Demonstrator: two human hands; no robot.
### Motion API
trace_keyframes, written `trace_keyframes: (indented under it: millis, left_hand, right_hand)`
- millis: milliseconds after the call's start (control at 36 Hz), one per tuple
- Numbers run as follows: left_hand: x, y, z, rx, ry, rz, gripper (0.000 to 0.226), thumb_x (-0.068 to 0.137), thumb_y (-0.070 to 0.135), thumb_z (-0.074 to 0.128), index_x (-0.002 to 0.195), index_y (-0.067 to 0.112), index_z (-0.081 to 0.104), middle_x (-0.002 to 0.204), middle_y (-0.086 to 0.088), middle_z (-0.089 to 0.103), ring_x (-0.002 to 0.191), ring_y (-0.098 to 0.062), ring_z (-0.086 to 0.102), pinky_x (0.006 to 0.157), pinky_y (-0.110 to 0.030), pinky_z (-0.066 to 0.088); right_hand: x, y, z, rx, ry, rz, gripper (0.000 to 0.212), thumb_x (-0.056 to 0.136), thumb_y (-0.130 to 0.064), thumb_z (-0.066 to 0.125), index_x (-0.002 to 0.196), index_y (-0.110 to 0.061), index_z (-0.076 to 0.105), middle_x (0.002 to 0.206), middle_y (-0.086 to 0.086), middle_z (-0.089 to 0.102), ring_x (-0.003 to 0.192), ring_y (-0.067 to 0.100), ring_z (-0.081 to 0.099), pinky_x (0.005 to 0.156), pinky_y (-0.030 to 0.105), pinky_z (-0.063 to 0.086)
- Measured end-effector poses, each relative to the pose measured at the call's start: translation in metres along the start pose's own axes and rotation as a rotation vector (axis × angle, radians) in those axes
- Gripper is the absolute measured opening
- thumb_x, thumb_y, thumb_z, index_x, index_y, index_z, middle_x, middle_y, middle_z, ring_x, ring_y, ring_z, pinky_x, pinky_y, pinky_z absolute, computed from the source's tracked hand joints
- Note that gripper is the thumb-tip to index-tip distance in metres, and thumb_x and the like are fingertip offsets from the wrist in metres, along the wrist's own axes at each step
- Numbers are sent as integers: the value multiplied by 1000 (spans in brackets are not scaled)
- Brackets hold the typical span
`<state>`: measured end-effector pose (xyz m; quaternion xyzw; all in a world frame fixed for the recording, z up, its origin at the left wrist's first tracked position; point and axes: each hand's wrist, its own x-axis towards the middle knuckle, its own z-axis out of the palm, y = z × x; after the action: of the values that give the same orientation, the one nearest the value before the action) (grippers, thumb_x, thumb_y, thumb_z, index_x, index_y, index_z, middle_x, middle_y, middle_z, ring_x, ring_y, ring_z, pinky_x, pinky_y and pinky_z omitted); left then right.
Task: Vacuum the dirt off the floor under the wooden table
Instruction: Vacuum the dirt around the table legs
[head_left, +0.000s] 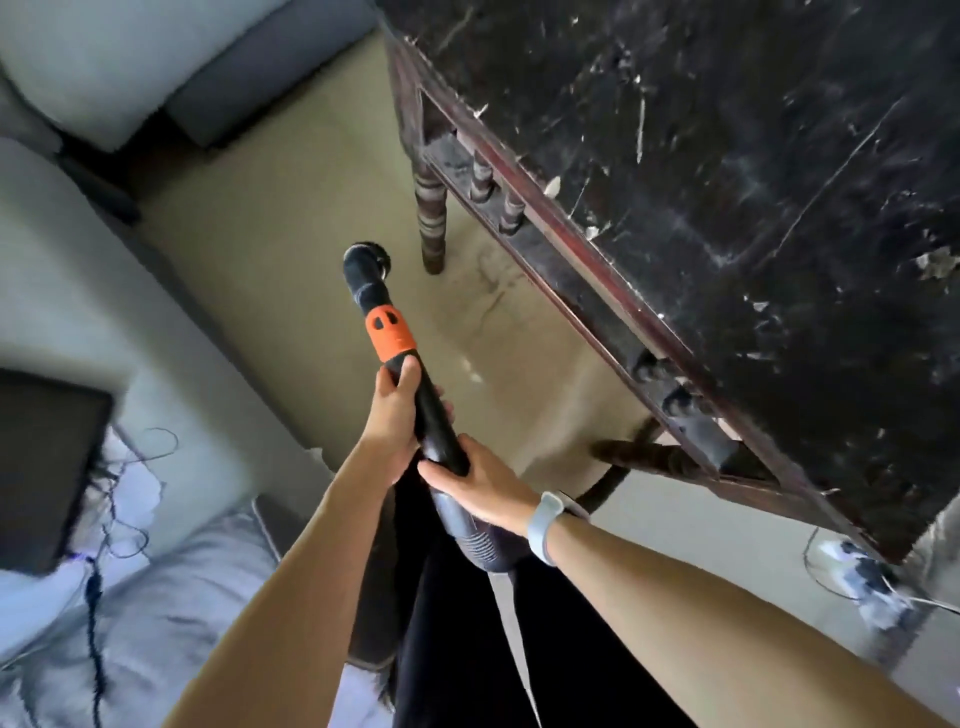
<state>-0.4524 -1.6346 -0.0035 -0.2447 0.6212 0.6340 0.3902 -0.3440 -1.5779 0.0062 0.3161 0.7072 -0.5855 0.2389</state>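
- Head view: the vacuum wand (415, 384) is gripped by both hands. The left hand (395, 415) is wrapped round the black tube just below the orange collar (389, 332), and the right hand (478, 488) is curled round the tube's lower end, where the ribbed hose (480, 540) joins.
- The nozzle (366, 262) is held low over the beige floor (270, 218), just beside the turned leg (431, 218) of the wooden desk (727, 208), not yet under it.
- The dirt (472, 371) is seen as pale flecks and a dusty smear on the floor below the desk's edge, between the nozzle and the hands.
- Risk: the nozzle may be knocked against the leg if it is swung right too fast, and the flecks may be scattered rather than drawn in.
- Risk: the hose may be snagged on the desk's lower rail (649, 457).
- Hard to tell: whether the nozzle touches the floor cannot be judged.
- Hidden: most of the floor under the desk is covered by its dark top, so the amount of dirt left there is unknown.
- Cut off: the vacuum's body is out of view; the cables (130, 467) on the sofa (104, 260) are blurred.
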Motion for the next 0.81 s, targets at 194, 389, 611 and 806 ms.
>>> trace_keyframes:
  millis: [194, 389, 611, 806]
  left_hand:
    - [37, 73, 6, 75, -121, -40, 10, 101, 25, 44, 99, 15, 44, 74, -8, 53, 57, -20, 56, 59, -35, 51]
    - [60, 96, 34, 65, -47, -323, 34, 100, 32, 44, 118, 2, 43, 81, -13, 55, 69, -27, 58, 56, -37, 53]
    - [92, 96, 60, 435, -233, -427, 19, 100, 24, 45, 105, 5, 49, 93, -13, 61, 88, -28, 58, 95, -45, 43]
    - [125, 120, 46, 722, -338, -582, 40, 100, 28, 46, 129, 0, 46, 113, -17, 60, 105, -34, 58, 88, -44, 46]
  right_hand:
    - [45, -55, -10, 0, 66, 69, 34, 89, -40, 61, 108, -13, 54, 95, 4, 64, 90, 24, 62, 71, 28, 44]
    - [67, -69, -52, -90, 49, 160, 29, 86, -40, 62, 88, -12, 55, 78, 4, 60, 74, 24, 59, 62, 28, 38]
    - [88, -58, -49, 15, 255, 306, 37, 87, -43, 62, 105, -13, 53, 98, 5, 65, 84, 23, 62, 70, 29, 48]
    - [115, -77, -12, -39, 430, 484, 44, 85, -54, 55, 113, -19, 53, 106, 3, 66, 95, 26, 64, 80, 33, 49]
